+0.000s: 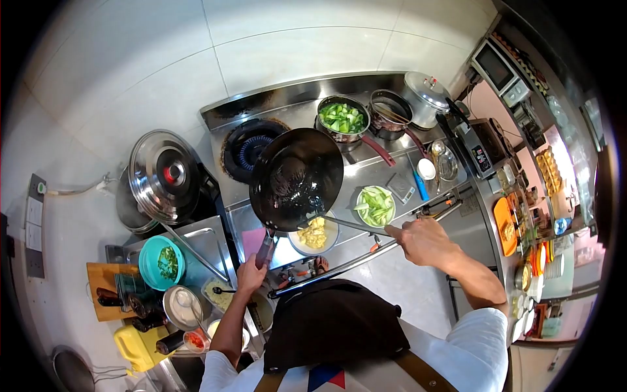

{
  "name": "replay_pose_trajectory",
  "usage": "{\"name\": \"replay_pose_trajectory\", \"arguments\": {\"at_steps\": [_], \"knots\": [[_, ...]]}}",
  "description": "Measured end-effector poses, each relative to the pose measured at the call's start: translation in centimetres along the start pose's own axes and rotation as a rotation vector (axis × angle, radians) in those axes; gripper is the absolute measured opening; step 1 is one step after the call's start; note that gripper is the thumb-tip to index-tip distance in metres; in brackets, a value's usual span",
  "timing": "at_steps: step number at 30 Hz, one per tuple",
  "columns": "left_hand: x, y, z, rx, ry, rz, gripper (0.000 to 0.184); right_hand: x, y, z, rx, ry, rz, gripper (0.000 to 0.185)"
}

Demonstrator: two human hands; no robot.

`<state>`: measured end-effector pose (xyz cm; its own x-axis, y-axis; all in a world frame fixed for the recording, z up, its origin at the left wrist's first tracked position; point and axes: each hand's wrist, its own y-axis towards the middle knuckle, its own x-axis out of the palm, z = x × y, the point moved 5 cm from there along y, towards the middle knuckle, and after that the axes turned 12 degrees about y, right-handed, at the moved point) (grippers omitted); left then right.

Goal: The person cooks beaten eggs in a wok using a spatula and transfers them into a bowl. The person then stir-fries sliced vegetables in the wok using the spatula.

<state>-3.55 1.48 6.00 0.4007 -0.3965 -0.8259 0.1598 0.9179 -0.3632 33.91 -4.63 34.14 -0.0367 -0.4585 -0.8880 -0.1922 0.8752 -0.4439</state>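
My left hand (251, 273) is closed around the handle of a black wok (297, 173), tilted off the stove. Below the wok's lower rim sits a white bowl (335, 239) with yellow scrambled egg (312, 234) in it. A long-handled metal cooking utensil (356, 225) is gripped in my right hand (421, 242). Its far end reaches the wok's rim above the egg, and I cannot make out the shape of its head. Close by stands a bowl of sliced green vegetable (375, 206). The wok's inside looks dark and shiny.
A lit gas burner (253, 151) is behind the wok. Beyond are a saucepan of greens (342, 119), a second saucepan (390, 112) and a lidded pot (426, 98). To the left are a large steel lid (164, 175), a turquoise bowl (153, 261) and a yellow jug (140, 346).
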Motion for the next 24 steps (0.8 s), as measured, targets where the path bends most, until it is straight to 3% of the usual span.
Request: {"name": "replay_pose_trajectory", "arguments": {"at_steps": [12,18,24], "knots": [[0.5,0.7,-0.7,0.022,-0.03,0.038,0.034,-0.6,0.5,0.2,-0.055,0.078,0.082,0.05],[-0.3,0.6,-0.4,0.016,-0.028,0.032,0.033,-2.5,-0.6,0.1,-0.009,-0.025,-0.012,0.041],[-0.3,0.7,-0.5,0.006,-0.043,0.025,0.033,-2.9,-1.2,2.2,-0.051,0.108,0.122,0.037]]}}
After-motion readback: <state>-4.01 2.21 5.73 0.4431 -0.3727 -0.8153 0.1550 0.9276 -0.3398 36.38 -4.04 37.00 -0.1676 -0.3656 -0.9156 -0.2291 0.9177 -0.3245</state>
